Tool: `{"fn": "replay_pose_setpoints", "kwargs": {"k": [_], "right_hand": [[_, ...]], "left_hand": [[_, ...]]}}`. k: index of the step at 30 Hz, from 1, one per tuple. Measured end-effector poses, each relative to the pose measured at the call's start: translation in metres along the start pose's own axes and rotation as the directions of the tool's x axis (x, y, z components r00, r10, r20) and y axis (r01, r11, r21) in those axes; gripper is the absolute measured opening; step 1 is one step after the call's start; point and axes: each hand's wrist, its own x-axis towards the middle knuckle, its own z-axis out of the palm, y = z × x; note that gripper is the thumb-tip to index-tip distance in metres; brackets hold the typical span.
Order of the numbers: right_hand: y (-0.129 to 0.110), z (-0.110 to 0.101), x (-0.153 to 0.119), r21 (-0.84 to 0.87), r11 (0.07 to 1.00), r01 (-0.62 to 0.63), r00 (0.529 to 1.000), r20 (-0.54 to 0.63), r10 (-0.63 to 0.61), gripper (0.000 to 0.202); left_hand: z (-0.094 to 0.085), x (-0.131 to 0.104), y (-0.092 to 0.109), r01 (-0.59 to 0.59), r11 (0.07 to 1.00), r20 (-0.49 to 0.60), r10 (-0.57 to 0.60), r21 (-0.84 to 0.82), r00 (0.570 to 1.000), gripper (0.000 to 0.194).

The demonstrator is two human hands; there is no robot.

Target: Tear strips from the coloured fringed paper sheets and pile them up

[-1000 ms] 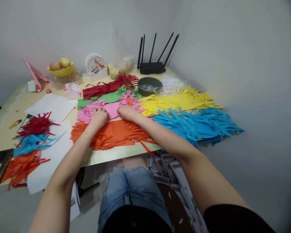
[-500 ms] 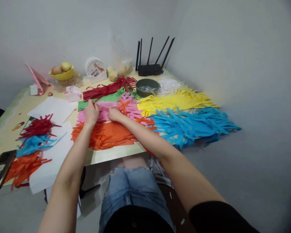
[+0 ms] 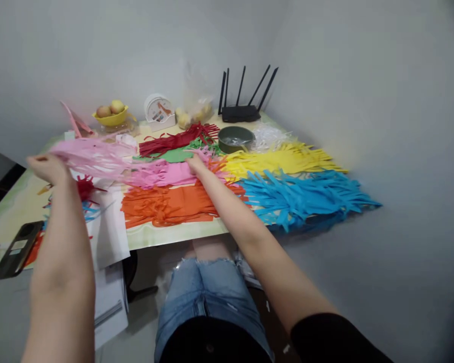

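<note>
My left hand (image 3: 48,169) is closed on one end of a pink fringed paper sheet (image 3: 94,154), raised at the left. The sheet's strips trail right, blurred, toward the pink fringed paper stack (image 3: 177,173) on the table. My right hand (image 3: 196,164) touches the far edge of that stack, beside the green fringed paper (image 3: 177,155); its fingertips are mostly hidden. Nearer me lies orange fringed paper (image 3: 179,201). Dark red fringed paper (image 3: 174,139) is behind the green. Yellow (image 3: 280,160) and blue fringed paper (image 3: 306,194) spread to the right.
Along the wall stand a black router (image 3: 241,114), a yellow fruit bowl (image 3: 111,119), a white giraffe-printed holder (image 3: 160,112) and a clear bag (image 3: 194,111). A dark green round container (image 3: 234,139) sits behind the yellow paper. A phone (image 3: 18,249) and white sheets (image 3: 108,227) lie left.
My left hand has swung left, drawing a pink fringed sheet off the stack. My right hand has shifted slightly right and away from me, remaining at the stack.
</note>
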Motion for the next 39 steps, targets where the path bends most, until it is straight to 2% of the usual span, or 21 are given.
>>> {"fn": "replay_pose_setpoints", "kwargs": {"k": [2, 4, 5, 7, 9, 10, 11, 12, 14, 15, 16, 19, 22, 25, 26, 29, 30, 31, 34, 37, 39], "right_hand": [[-0.002, -0.008, -0.005, 0.114, 0.990, -0.083, 0.996, -0.003, 0.084, 0.036], [-0.009, -0.015, -0.014, 0.186, 0.978, -0.090, 0.996, 0.022, 0.088, 0.031], [-0.015, -0.018, -0.022, 0.217, 0.974, -0.072, 0.997, 0.036, 0.065, 0.028], [-0.032, -0.019, -0.046, 0.260, 0.966, -0.005, 0.999, 0.048, -0.008, 0.022], [-0.052, -0.015, -0.081, 0.278, 0.949, 0.149, 0.987, 0.016, -0.159, 0.021], [-0.062, -0.011, -0.102, 0.281, 0.922, 0.267, 0.962, -0.016, -0.273, 0.025], [-0.072, -0.005, -0.122, 0.240, 0.843, 0.481, 0.874, -0.066, -0.480, 0.033], [-0.080, 0.001, -0.141, 0.173, 0.749, 0.640, 0.768, -0.090, -0.635, 0.043], [-0.090, 0.013, -0.170, 0.039, 0.606, 0.795, 0.607, -0.098, -0.789, 0.059], [-0.092, 0.018, -0.178, -0.013, 0.573, 0.819, 0.570, -0.094, -0.816, 0.063], [-0.092, 0.021, -0.183, -0.050, 0.562, 0.825, 0.557, -0.090, -0.826, 0.065], [-0.084, 0.014, -0.184, -0.080, 0.577, 0.813, 0.577, -0.025, -0.817, 0.053], [-0.079, -0.013, -0.183, -0.122, 0.589, 0.799, 0.600, 0.091, -0.795, 0.027], [-0.086, -0.046, -0.194, -0.204, 0.575, 0.792, 0.606, 0.155, -0.780, 0.017], [-0.090, -0.055, -0.200, -0.198, 0.577, 0.792, 0.608, 0.176, -0.774, 0.017], [-0.101, -0.078, -0.215, -0.129, 0.629, 0.767, 0.641, 0.211, -0.738, 0.017], [-0.102, -0.084, -0.218, -0.121, 0.650, 0.750, 0.659, 0.215, -0.721, 0.015], [-0.103, -0.089, -0.220, -0.123, 0.667, 0.735, 0.676, 0.221, -0.703, 0.013], [-0.100, -0.101, -0.219, -0.130, 0.711, 0.691, 0.716, 0.259, -0.648, 0.018], [-0.095, -0.109, -0.217, -0.072, 0.766, 0.639, 0.750, 0.283, -0.599, 0.026], [-0.093, -0.113, -0.218, -0.018, 0.787, 0.617, 0.759, 0.277, -0.589, 0.028]], "left_hand": [[-0.033, 0.017, 0.012, -0.127, 0.992, -0.117, 0.127, 0.002, 0.985, 0.038], [-0.065, 0.013, 0.023, -0.336, 0.939, -0.146, 0.343, 0.068, 0.928, 0.034], [-0.079, 0.003, 0.027, -0.442, 0.889, -0.101, 0.454, 0.119, 0.886, 0.029], [-0.102, -0.031, 0.032, -0.616, 0.761, 0.095, 0.611, 0.202, 0.786, 0.020], [-0.115, -0.075, 0.033, -0.751, 0.622, 0.268, 0.701, 0.221, 0.660, 0.016], [-0.119, -0.097, 0.032, -0.808, 0.550, 0.319, 0.743, 0.208, 0.588, 0.018], [-0.122, -0.119, 0.031, -0.855, 0.486, 0.353, 0.779, 0.181, 0.518, 0.020], [-0.124, -0.139, 0.029, -0.885, 0.440, 0.364, 0.807, 0.155, 0.465, 0.022], [-0.128, -0.172, 0.028, -0.915, 0.391, 0.391, 0.831, 0.097, 0.396, 0.025], [-0.130, -0.185, 0.027, -0.918, 0.391, 0.404, 0.829, 0.074, 0.386, 0.025], [-0.132, -0.194, 0.027, -0.916, 0.399, 0.421, 0.823, 0.051, 0.382, 0.025], [-0.141, -0.207, 0.026, -0.898, 0.437, 0.471, 0.802, -0.042, 0.368, 0.024], [-0.150, -0.206, 0.025, -0.862, 0.479, 0.523, 0.785, -0.168, 0.334, 0.023], [-0.154, -0.202, 0.026, -0.755, 0.576, 0.572, 0.749, -0.313, 0.334, 0.022], [-0.154, -0.201, 0.027, -0.692, 0.612, 0.605, 0.732, -0.382, 0.313, 0.021], [-0.151, -0.202, 0.033, -0.482, 0.693, 0.702, 0.683, -0.536, 0.202, 0.020], [-0.149, -0.203, 0.035, -0.436, 0.712, 0.720, 0.669, -0.550, 0.186, 0.020], [-0.147, -0.204, 0.036, -0.408, 0.729, 0.729, 0.657, -0.550, 0.192, 0.021], [-0.142, -0.206, 0.039, -0.379, 0.759, 0.726, 0.637, -0.529, 0.260, 0.022], [-0.140, -0.205, 0.038, -0.352, 0.773, 0.718, 0.627, -0.527, 0.301, 0.022], [-0.138, -0.205, 0.036, -0.309, 0.787, 0.707, 0.616, -0.534, 0.347, 0.024]]}}
